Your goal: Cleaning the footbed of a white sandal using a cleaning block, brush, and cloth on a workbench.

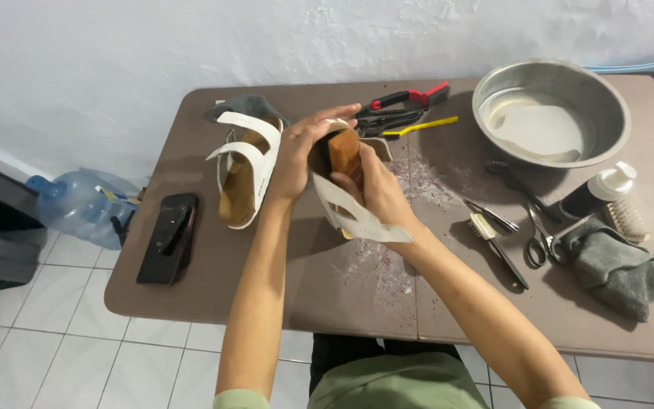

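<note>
Both hands, left (302, 155) and right (378, 189), grip a white sandal (346, 193) above the brown table (213, 291), its mate (245, 168) lying left, a steel basin (550, 112) right.

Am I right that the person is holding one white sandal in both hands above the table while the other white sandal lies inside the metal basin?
Not quite: the head view shows the second white sandal lying on the brown table, left of the hands, not in the metal basin. The left hand and right hand do hold the other sandal.

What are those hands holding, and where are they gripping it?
A white sandal: the left hand grips its upper end, the right hand its middle, fingers across the footbed.
</note>
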